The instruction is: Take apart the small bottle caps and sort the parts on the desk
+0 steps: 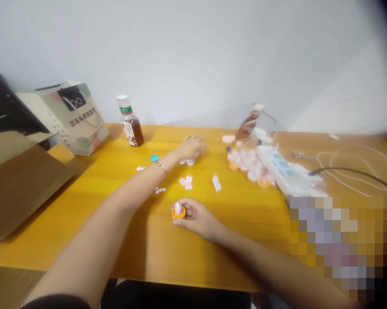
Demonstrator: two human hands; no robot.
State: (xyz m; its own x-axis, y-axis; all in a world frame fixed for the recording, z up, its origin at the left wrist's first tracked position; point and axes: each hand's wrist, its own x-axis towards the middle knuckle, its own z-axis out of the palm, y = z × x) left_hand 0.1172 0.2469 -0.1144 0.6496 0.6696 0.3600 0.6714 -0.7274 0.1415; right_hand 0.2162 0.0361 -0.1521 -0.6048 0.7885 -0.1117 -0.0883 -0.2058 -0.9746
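At the table [257,219], the person's right hand [195,216] is toward the front edge, thumb and fingers curled in a grasp around an orange round base [178,213]. A small white piece [178,207] stands upright on that base, its axis pointing up out of the grip and away from the palm, which lies on the base's right.

The left hand [192,147] reaches farther out, toward the back edge, the forearm slanting in from the front left corner. Its fingers are blurred, so whether they hold anything cannot be told. It is the nearer hand to the white discs [190,162], which lie just on its front-edge side; contact is unclear.

Between the two hands, flat printed pieces [187,182] lie almost in line from the orange base toward the back edge, nearer the right hand's fingertips than the clump of small white pieces [216,183] off to their right. A heap of pale capsules [245,161] sits well apart from the right hand, toward the right edge.
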